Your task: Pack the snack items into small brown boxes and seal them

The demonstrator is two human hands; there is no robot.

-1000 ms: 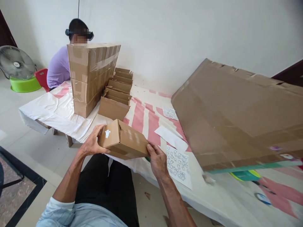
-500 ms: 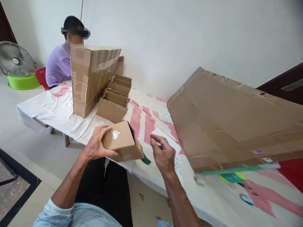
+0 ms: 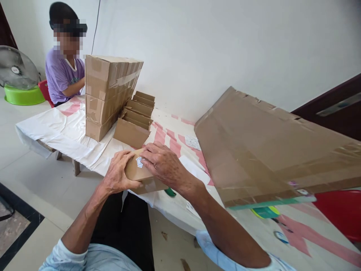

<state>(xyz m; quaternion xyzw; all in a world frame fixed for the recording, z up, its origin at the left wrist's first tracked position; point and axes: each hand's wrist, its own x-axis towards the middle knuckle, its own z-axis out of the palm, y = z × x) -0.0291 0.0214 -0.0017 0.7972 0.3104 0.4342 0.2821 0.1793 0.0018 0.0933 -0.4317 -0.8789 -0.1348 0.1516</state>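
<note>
My left hand (image 3: 118,171) grips the near left end of a small cardboard box (image 3: 135,174), with the thumb along its lower side and the fingers over the top. The box is held tilted above the front edge of the table. On its top face is a small white sticker with blue lines (image 3: 139,162). My right hand (image 3: 162,162) reaches over the box, its bent fingertips pressed together at the top face beside the sticker. Whether anything is between those fingers is hidden. A white sheet of paper (image 3: 194,169) lies just beyond my right wrist.
Open cardboard boxes (image 3: 132,131) stand in a row beyond my hands, next to stacked taped cartons (image 3: 97,98). A large cardboard sheet or carton (image 3: 270,150) leans on the right. Tape roll (image 3: 281,237) lies at right. Another person (image 3: 63,71) sits at the far left.
My right hand has moved left from beside the white paper onto the top of the box. My left hand keeps its hold. The other person has turned and leaned left.
</note>
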